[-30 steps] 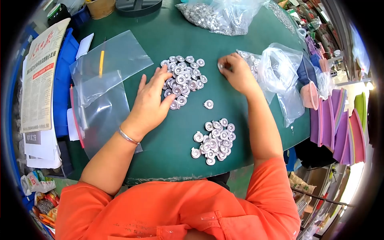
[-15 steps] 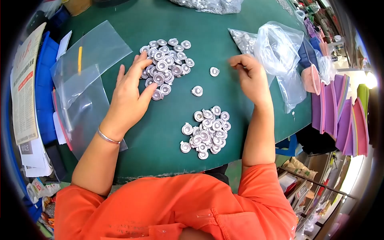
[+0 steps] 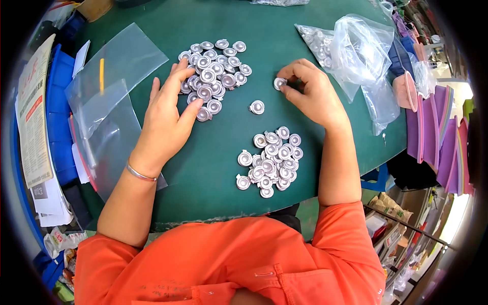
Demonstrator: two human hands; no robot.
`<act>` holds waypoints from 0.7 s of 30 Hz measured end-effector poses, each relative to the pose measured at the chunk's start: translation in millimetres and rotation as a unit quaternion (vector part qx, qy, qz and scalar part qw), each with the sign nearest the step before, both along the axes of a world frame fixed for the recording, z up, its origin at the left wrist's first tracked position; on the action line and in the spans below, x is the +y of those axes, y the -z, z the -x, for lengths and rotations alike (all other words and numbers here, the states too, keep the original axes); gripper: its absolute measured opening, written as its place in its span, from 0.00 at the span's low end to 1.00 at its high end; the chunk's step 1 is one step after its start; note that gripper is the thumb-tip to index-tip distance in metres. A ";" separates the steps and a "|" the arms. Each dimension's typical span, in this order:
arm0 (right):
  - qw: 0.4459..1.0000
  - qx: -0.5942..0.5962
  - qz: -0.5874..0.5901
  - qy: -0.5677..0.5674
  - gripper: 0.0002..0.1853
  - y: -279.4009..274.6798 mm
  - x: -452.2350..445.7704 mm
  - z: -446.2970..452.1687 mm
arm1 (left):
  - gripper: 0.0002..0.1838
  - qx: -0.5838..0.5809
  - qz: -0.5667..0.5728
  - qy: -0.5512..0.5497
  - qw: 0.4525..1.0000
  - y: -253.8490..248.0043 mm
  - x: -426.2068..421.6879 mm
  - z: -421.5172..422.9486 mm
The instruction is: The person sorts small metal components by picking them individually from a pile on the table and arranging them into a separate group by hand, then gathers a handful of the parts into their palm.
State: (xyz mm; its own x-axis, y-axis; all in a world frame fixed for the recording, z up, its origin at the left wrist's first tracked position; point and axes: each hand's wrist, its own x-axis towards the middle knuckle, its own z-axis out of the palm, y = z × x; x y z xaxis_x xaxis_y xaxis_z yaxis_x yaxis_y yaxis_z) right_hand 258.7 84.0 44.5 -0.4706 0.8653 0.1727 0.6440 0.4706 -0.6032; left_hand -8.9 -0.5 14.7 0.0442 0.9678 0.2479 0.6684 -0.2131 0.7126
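Observation:
My left hand (image 3: 165, 119), fingers spread, rests against the left edge of a pile of small round silver-coloured metal parts (image 3: 208, 75). Each part has a ringed face, and some show a small tab at the rim. Thumb and index finger of my right hand (image 3: 312, 94) are closed on one round metal part (image 3: 279, 84), right of that pile. Between the hands, a single part (image 3: 257, 107) lies alone on the green table (image 3: 203, 168). Nearer my body is a second pile of the same parts (image 3: 272, 165).
Clear plastic sheets (image 3: 109, 96) with a yellow strip (image 3: 101, 75) lie at left, beside blue bins (image 3: 60, 117) and a newspaper (image 3: 35, 112). A clear bag (image 3: 361, 51) and a bag of metal parts (image 3: 317, 44) lie at right. Purple dividers (image 3: 429, 127) stand beyond the right edge.
My right hand has moved left and closed on the part that lay alone near it. My left hand stays by the upper pile. The view has shifted slightly.

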 end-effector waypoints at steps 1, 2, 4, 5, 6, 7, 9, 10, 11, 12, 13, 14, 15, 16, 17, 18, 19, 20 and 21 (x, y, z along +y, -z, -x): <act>0.999 -0.003 0.051 0.002 0.09 -6.6 -1.8 0.4 | 0.24 -0.004 0.001 0.001 1.000 0.0 0.4 0.0; 0.995 -0.006 0.101 0.005 0.09 -10.5 -2.5 -0.3 | 0.24 -0.003 0.000 0.001 1.000 0.3 0.8 0.0; 0.991 0.002 0.110 -0.083 0.08 -11.1 -0.9 -8.8 | 0.24 -0.015 -0.001 -0.002 1.000 1.6 0.8 -0.6; 0.979 0.009 0.118 -0.168 0.07 -11.2 -1.5 -13.3 | 0.24 -0.015 0.000 0.000 1.000 1.9 0.7 -0.3; 0.979 0.009 0.119 -0.167 0.07 -13.2 -2.3 -15.4 | 0.24 -0.003 -0.004 0.006 1.000 2.3 1.0 0.7; 0.987 0.022 0.105 -0.119 0.07 -16.8 -2.8 -16.4 | 0.24 0.008 -0.008 0.011 1.000 2.7 1.3 1.4; 0.997 0.044 0.066 -0.024 0.07 -15.9 -2.5 -19.7 | 0.24 0.009 -0.005 0.011 1.000 3.2 1.5 1.6; 0.996 0.045 0.067 -0.024 0.07 -13.5 -1.3 -19.6 | 0.24 0.011 -0.003 0.010 1.000 3.0 1.5 1.8; 0.997 0.045 0.066 -0.014 0.07 -11.5 0.2 -19.4 | 0.24 0.011 -0.003 0.011 1.000 2.8 1.4 1.9; 0.997 0.046 0.065 -0.003 0.06 -10.3 1.0 -18.1 | 0.24 0.014 -0.003 0.010 1.000 2.7 1.3 2.0; 0.999 0.012 0.021 -0.022 0.05 -8.2 0.5 -13.2 | 0.24 0.016 -0.004 0.009 1.000 2.5 1.5 1.7; 0.998 0.017 0.020 -0.053 0.05 -8.8 -3.0 -7.5 | 0.24 0.016 -0.003 0.011 1.000 2.2 1.7 1.3; 0.996 -0.004 0.042 -0.077 0.06 -6.1 -4.2 -4.3 | 0.24 0.005 0.000 0.008 1.000 2.0 1.7 0.9; 0.992 -0.025 0.064 -0.102 0.06 -3.9 -4.5 -3.0 | 0.24 -0.006 0.002 0.005 1.000 1.9 1.5 0.8; 0.984 0.009 0.150 -0.097 0.07 -7.6 -4.2 -3.2 | 0.24 -0.006 0.003 0.005 1.000 1.7 1.6 0.4; 0.983 0.010 0.152 -0.098 0.07 -12.8 -3.8 -6.3 | 0.24 -0.012 0.008 0.005 1.000 1.4 1.4 0.2; 0.962 0.026 0.205 -0.178 0.07 -18.9 -2.2 -12.2 | 0.24 -0.017 0.011 0.003 1.000 1.1 1.3 0.4; 0.931 0.043 0.256 -0.257 0.06 -22.8 -1.3 -16.2 | 0.24 -0.016 0.013 -0.001 1.000 1.4 1.0 1.0; 0.910 0.055 0.330 -0.245 0.05 -24.3 -3.9 -17.2 | 0.24 -0.006 0.009 0.004 1.000 2.2 0.7 1.5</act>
State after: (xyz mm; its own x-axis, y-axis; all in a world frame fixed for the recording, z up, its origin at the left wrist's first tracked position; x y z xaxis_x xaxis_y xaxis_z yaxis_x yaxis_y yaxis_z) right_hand 275.9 80.1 68.8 -0.8389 0.4891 -0.2388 0.3733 0.1977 -0.9064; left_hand -10.4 0.3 12.5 0.0490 0.9719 0.2302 0.6574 -0.2049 0.7251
